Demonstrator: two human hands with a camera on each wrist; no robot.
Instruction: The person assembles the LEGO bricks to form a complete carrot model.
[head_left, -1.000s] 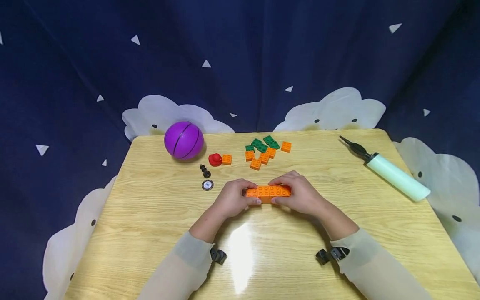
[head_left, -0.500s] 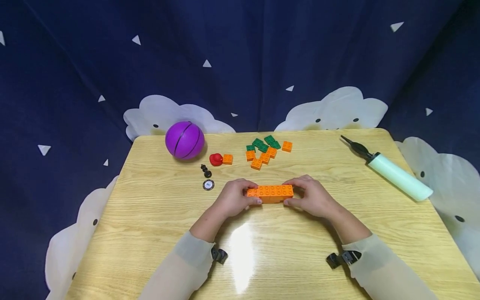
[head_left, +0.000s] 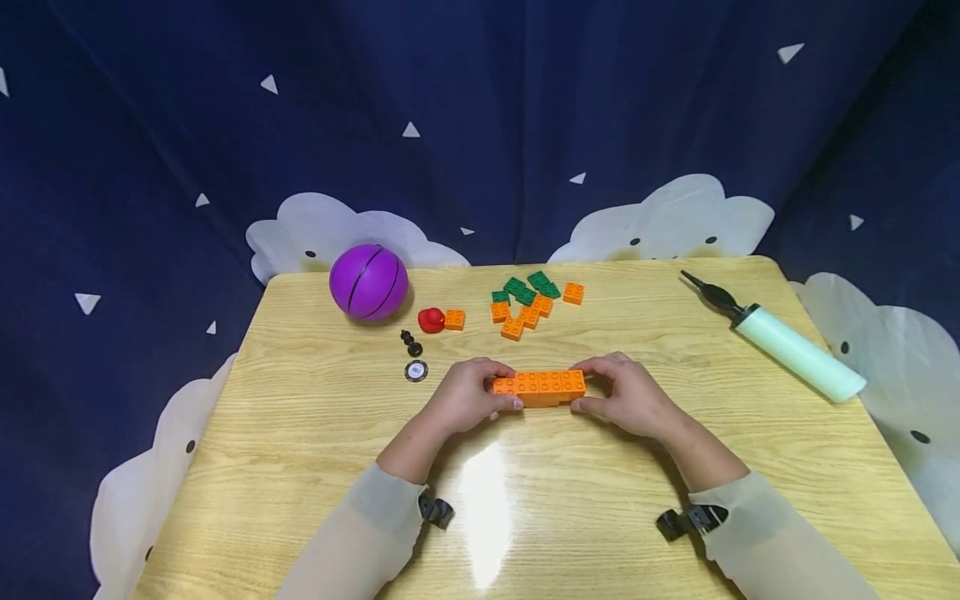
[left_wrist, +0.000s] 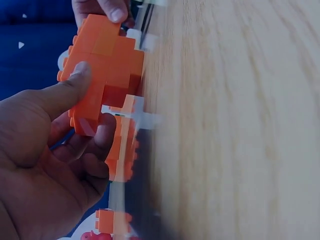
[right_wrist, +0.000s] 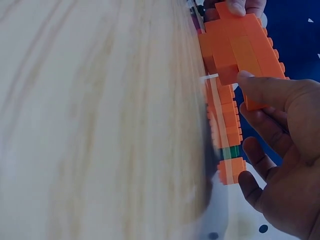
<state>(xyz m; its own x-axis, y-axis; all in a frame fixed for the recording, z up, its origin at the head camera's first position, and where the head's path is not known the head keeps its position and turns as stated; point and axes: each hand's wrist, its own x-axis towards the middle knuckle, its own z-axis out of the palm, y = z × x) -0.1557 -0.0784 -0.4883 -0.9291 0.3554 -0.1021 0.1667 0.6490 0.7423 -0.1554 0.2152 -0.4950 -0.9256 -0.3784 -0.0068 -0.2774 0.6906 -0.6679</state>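
Several orange building bricks are joined into one long block (head_left: 540, 388), studs upward, low over the middle of the table. Its long upper row overhangs a narrower stepped part below, which shows in both wrist views. My left hand (head_left: 467, 395) grips the left end, thumb on the near side and fingers behind. At the other end my right hand (head_left: 628, 397) pinches the block; in the right wrist view its thumb (right_wrist: 265, 90) presses the near face close to the corner. The right hand's lower fingers are spread loosely away from the bricks.
Loose orange bricks (head_left: 512, 328) and green bricks (head_left: 516, 287) lie behind the block. To the left are a purple ball (head_left: 368, 282), a red cap-shaped piece (head_left: 431, 320), a black chess piece (head_left: 412, 343) and a poker chip (head_left: 416, 371). A hand pump (head_left: 798, 354) lies at right.
My right hand has slid rightward along the block to its end, uncovering more of the top studs. The left hand keeps its grip in nearly the same place.
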